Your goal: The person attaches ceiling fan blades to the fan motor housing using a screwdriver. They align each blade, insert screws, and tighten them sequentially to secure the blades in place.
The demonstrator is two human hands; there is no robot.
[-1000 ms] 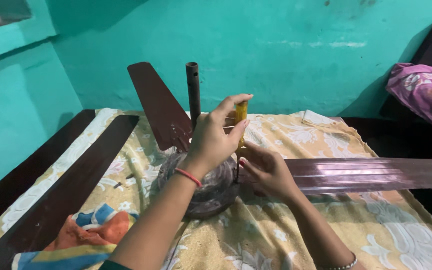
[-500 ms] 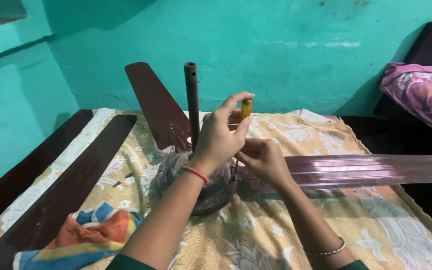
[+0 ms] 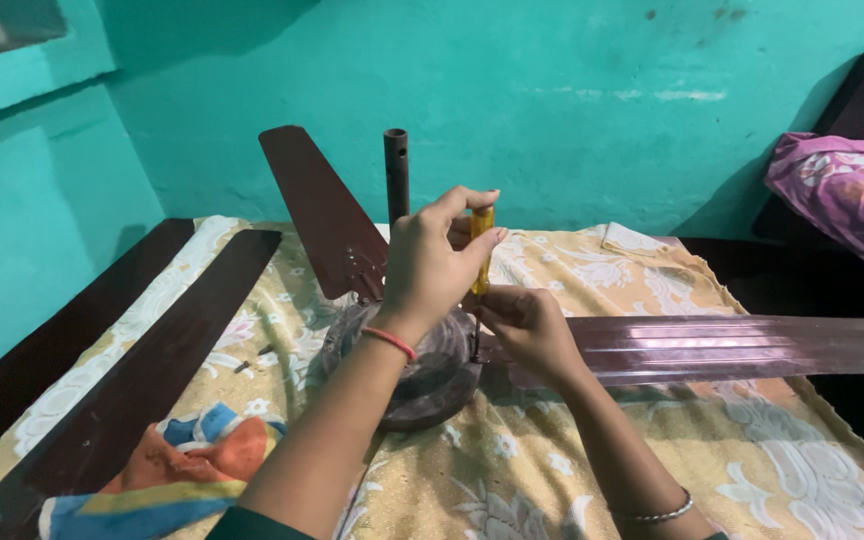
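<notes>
The yellow-handled screwdriver [image 3: 481,243] stands nearly upright over the ceiling fan motor [image 3: 422,365] near the middle of the bed [image 3: 752,440], its long axis running straight down so the tip, hidden behind your fingers, meets the motor's rim where the right-hand blade [image 3: 712,345] joins it. Your left hand [image 3: 430,262] has the closer claim on the tool: its grip is pinched narrow around the top of the handle, thumb and fingertips closed on it. Directly below, your right hand [image 3: 524,325] is curled tight around the lower shaft at the blade root, touching both. The downrod [image 3: 396,175] rises just beside the handle, on its left. A second blade [image 3: 322,210] angles up toward the bed's far edge, and a loose blade [image 3: 142,370] lies along the left edge near a folded colourful cloth [image 3: 187,465].
</notes>
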